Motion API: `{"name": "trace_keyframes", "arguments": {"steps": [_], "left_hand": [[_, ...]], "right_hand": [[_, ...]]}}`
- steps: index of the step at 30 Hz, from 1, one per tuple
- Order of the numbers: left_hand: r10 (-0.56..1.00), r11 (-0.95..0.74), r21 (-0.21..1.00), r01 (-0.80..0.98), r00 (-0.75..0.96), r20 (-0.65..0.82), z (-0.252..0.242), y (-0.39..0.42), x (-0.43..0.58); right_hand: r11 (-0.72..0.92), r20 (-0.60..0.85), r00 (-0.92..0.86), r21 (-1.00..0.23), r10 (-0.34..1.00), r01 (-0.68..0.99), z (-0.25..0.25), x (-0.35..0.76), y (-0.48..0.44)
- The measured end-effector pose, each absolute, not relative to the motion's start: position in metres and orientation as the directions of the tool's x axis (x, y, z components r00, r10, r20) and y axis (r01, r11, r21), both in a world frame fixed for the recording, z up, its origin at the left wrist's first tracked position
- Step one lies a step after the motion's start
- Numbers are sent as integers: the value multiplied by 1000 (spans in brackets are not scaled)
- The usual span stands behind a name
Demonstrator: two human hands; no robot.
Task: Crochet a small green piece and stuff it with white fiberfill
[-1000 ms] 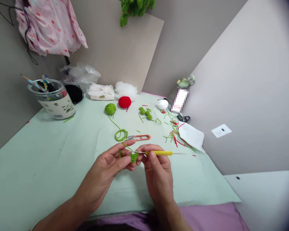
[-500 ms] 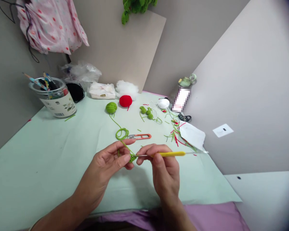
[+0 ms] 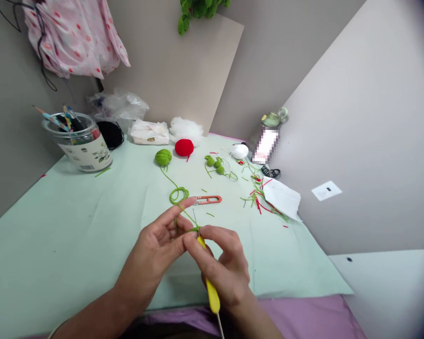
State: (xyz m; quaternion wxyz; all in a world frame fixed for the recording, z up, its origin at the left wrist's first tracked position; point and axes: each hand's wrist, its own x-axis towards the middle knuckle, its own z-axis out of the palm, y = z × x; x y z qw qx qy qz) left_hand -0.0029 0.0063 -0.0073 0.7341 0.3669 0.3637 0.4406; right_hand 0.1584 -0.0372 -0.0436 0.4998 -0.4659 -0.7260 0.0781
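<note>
My left hand (image 3: 159, 247) pinches a small green crochet piece (image 3: 195, 229), mostly hidden by the fingertips. Green yarn (image 3: 186, 213) runs from the piece over the raised left index finger. My right hand (image 3: 226, 263) is closed around a crochet hook (image 3: 212, 294) with a yellow handle. The handle slants down toward me, and the thin metal tip points away, passing by the crochet piece. Both hands' fingertips meet at the piece. Beyond them lies a loose coil of yarn (image 3: 178, 195) leading to a green yarn ball (image 3: 163, 157).
Orange thread snips (image 3: 209, 200) lie just past my hands. Farther back are a red yarn ball (image 3: 184, 148), small green crocheted pieces (image 3: 220, 168) and a white ball (image 3: 240, 151). Yarn scraps (image 3: 257, 200) lie by white paper (image 3: 282, 197) at right. A pen jar (image 3: 86, 153) stands at left.
The hook has swung from lying level, handle to the right, to pointing away with its handle toward me. My right hand has turned and moved left, its fingertips now at the crochet piece.
</note>
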Motion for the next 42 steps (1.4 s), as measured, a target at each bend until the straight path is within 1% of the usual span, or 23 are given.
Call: {"name": "trace_keyframes", "arguments": {"steps": [1, 2, 4, 6, 8, 10, 12, 15, 18, 20, 22, 23, 24, 25, 26, 27, 29, 31, 32, 35, 37, 40, 42], "left_hand": [[869, 440, 794, -420, 423, -257, -7, 8, -3], [836, 502, 742, -444, 469, -285, -6, 9, -4], [818, 540, 700, -467, 489, -305, -5, 13, -8], [835, 520, 707, -479, 459, -303, -5, 16, -11], [842, 512, 710, -483, 448, -301, -4, 17, -13], [845, 504, 715, -484, 448, -291, -3, 18, -13], [852, 483, 738, -470, 448, -272, -3, 17, -12], [867, 429, 800, -419, 440, -234, -5, 13, -8], [885, 387, 836, -389, 410, -219, -9, 9, -4], [899, 380, 830, -409, 376, -226, -9, 7, -1], [890, 414, 791, -451, 383, -247, -9, 7, 1], [871, 455, 755, -472, 414, -266, -8, 7, 1], [844, 504, 711, -490, 455, -285, -7, 8, 0], [815, 551, 668, -500, 493, -304, -7, 10, -1], [794, 585, 633, -507, 517, -319, -7, 12, -3], [786, 600, 615, -513, 521, -333, -7, 14, -5], [806, 577, 638, -511, 485, -340, -7, 17, -9], [840, 517, 707, -482, 444, -312, -9, 18, -11], [853, 486, 743, -460, 434, -289, -10, 17, -11], [876, 413, 817, -402, 420, -237, -12, 14, -9], [879, 392, 838, -379, 423, -219, -12, 12, -8], [880, 381, 846, -374, 427, -208, -11, 12, -8], [884, 379, 846, -375, 417, -211, -10, 13, -9]], "right_hand": [[566, 672, -43, -586, 739, 579, -44, 158, -37], [577, 685, -9, -607, 728, 547, -43, 157, -37], [586, 674, 76, -687, 735, 430, -35, 157, -36], [547, 591, 163, -800, 790, 245, -26, 157, -34], [495, 491, 231, -868, 840, 46, -18, 157, -32], [447, 405, 265, -886, 875, -124, -15, 157, -28], [409, 356, 243, -886, 903, -221, -16, 156, -24], [391, 357, 188, -899, 915, -197, -20, 154, -19], [417, 396, 195, -905, 897, -80, -23, 151, -19], [465, 475, 200, -880, 857, 94, -26, 149, -21], [540, 612, 150, -769, 776, 343, -28, 148, -25], [569, 668, 110, -698, 736, 435, -28, 149, -26], [588, 699, 80, -652, 711, 479, -28, 150, -27], [595, 701, 73, -651, 709, 472, -28, 151, -27], [588, 678, 94, -691, 729, 421, -27, 153, -27], [566, 632, 137, -755, 763, 330, -26, 155, -27], [511, 518, 222, -855, 826, 94, -23, 158, -24], [472, 443, 228, -878, 867, -86, -21, 158, -22], [463, 433, 209, -878, 877, -123, -20, 158, -21], [440, 418, 167, -890, 893, -121, -19, 156, -17], [405, 378, 172, -899, 910, -168, -19, 155, -15], [329, 295, 153, -892, 943, -310, -17, 158, -13], [299, 266, 138, -883, 954, -362, -17, 159, -12]]}}
